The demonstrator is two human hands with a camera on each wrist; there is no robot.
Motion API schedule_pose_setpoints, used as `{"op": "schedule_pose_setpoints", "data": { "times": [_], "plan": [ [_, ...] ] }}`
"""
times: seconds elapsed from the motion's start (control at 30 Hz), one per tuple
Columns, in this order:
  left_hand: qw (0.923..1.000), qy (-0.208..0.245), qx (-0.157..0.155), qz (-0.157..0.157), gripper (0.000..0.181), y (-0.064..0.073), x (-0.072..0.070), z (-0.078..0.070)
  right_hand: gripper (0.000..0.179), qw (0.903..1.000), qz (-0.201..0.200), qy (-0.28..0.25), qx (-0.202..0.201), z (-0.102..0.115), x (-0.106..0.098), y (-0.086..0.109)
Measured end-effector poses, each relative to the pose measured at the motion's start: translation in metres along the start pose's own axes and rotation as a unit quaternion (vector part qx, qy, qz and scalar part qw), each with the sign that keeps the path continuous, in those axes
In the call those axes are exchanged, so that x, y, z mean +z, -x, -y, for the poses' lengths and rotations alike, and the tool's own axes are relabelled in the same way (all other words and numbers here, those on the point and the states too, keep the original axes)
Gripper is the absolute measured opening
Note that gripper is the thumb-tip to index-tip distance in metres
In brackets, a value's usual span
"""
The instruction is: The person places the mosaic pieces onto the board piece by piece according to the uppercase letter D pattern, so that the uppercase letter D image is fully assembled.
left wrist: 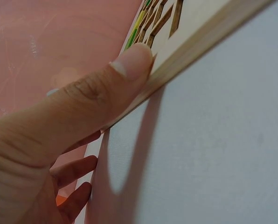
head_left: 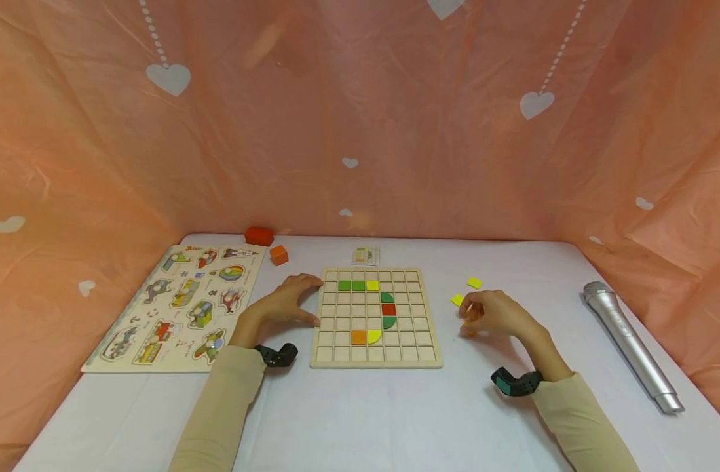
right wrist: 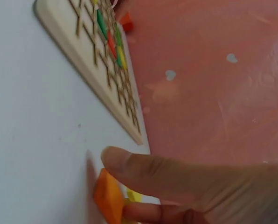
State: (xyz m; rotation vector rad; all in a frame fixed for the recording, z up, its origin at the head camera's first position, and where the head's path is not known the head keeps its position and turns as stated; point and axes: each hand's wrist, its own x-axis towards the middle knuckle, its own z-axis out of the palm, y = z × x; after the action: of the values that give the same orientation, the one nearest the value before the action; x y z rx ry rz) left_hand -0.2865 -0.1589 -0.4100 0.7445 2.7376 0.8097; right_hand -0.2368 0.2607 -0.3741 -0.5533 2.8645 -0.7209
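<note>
Board (head_left: 376, 365): one, wooden, gridded, flat on the white worktop (head_left: 371, 419); bears two green squares (head_left: 352, 286), a yellow square (head_left: 372, 286), two green quarter-rounds (head_left: 388, 322), a red square (head_left: 388, 309), an orange square (head_left: 358, 337) and a yellow quarter-round (head_left: 374, 336). Left hand (head_left: 283, 302): at the board's left edge, fingers wide, thumb touching the rim. Right hand (head_left: 496, 315): right of the board, fingers narrow, pinching an orange tile (right wrist: 110, 198) (apart from the board). Yellow tiles (head_left: 474, 282): two, right of the board, near that hand. Card (head_left: 366, 255): just behind the board (print too small to read). Red block (head_left: 259, 236) and orange block (head_left: 279, 255): behind the board, to its left. Puzzle (head_left: 177, 301): left of the board. Microphone (head_left: 633, 347): silver, well to the board's right.
</note>
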Motion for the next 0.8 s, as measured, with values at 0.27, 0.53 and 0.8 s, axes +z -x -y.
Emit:
{"op": "schedule_pose_setpoints", "data": {
  "times": [0.27,0.53,0.8],
  "plan": [
    [0.9999,0.004,-0.015,0.005,0.083,0.0004,0.0003,-0.001,0.028,0.9986,0.007,0.038,0.036,-0.0045,0.0057,-0.0023],
    [1.0,-0.003,-0.001,0.002,0.081,0.002,-0.0009,-0.0026,0.024,0.9988,0.01,0.027,0.039,-0.0023,0.0061,-0.0017],
    [0.9999,0.002,-0.016,0.005,0.082,0.0017,-0.0015,-0.0045,0.021,0.9988,0.028,0.027,0.028,-0.0029,0.0053,-0.001]
  ]
}}
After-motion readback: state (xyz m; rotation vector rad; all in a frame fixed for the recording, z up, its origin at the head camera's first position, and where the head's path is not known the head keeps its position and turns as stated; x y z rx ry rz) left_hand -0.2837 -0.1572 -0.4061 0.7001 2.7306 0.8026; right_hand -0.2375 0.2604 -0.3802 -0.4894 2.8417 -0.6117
